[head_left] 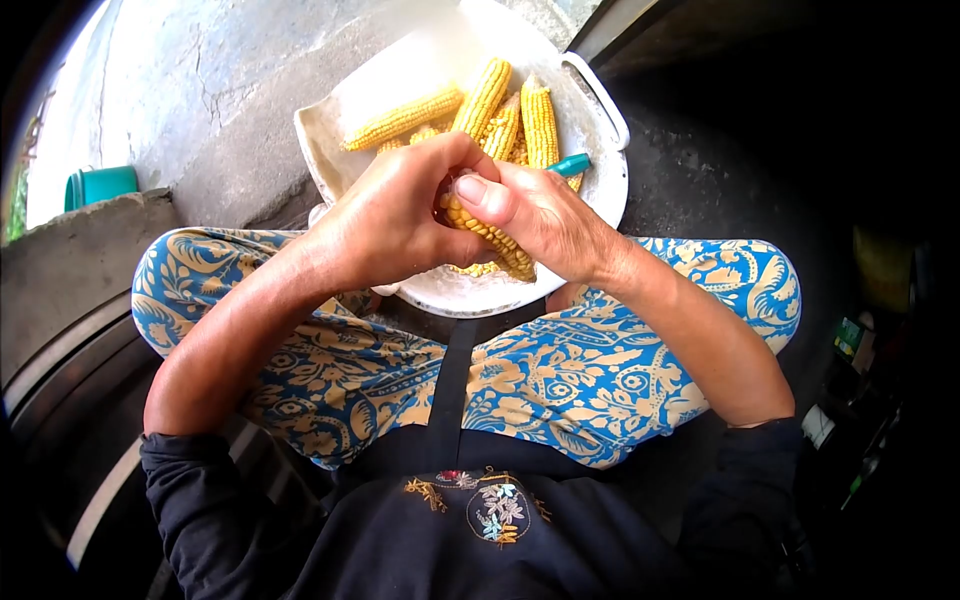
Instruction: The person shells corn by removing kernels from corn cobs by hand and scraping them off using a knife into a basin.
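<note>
A yellow corn cob (510, 254) is held between my two hands over the near side of a white basin (460, 300). My left hand (400, 210) is wrapped round the cob from the left. From the right, my right hand (550, 215) grips it too, with the thumb lying across its upper part. Several more cobs (483, 97) lie in the basin beyond my hands, with loose kernels (478, 269) under the held cob. A green handle (570, 165) sticks out beside my right hand; the rest of that object is hidden.
The basin stands between my knees, which are covered in blue patterned cloth (600, 360). A green container (100, 187) is at the far left beyond a concrete ledge (90, 235). Small dark-lit items (848, 338) lie at the right.
</note>
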Demonstrator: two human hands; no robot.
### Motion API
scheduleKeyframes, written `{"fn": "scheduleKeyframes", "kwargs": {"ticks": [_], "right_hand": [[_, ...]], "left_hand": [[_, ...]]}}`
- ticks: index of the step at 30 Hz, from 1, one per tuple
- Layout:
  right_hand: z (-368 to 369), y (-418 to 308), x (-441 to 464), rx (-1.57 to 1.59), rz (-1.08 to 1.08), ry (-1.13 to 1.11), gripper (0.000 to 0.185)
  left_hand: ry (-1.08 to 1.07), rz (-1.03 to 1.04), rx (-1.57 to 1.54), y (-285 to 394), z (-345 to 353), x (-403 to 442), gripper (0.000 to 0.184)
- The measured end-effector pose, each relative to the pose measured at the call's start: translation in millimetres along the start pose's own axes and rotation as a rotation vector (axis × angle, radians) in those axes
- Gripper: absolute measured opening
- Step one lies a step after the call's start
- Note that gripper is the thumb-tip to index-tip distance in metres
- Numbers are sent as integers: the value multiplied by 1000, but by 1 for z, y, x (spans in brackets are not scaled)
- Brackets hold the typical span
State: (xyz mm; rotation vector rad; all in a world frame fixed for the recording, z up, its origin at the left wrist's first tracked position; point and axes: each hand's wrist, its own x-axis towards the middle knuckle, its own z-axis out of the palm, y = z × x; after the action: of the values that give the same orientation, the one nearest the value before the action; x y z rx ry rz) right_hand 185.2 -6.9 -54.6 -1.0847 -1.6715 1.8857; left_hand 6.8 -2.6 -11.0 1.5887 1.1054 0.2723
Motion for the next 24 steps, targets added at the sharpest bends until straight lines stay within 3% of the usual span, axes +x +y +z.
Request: {"fn": "scheduleKeyframes", "kwargs": {"ticks": [11, 17, 19, 24], "right_hand": [[-4, 6, -5, 202, 10, -79, 64], [-2, 0, -5, 273, 16, -41, 59], [-2, 1, -3, 40, 47, -76, 59], [-1, 1, 0, 177, 16, -165, 59]], "left_hand": [[-48, -131, -236, -5, -2, -1, 48], [-32, -71, -96, -1, -2, -4, 46], [-22, -51, -21, 1, -1, -3, 43], [-6, 14, 68, 0, 0, -3, 42]]}}
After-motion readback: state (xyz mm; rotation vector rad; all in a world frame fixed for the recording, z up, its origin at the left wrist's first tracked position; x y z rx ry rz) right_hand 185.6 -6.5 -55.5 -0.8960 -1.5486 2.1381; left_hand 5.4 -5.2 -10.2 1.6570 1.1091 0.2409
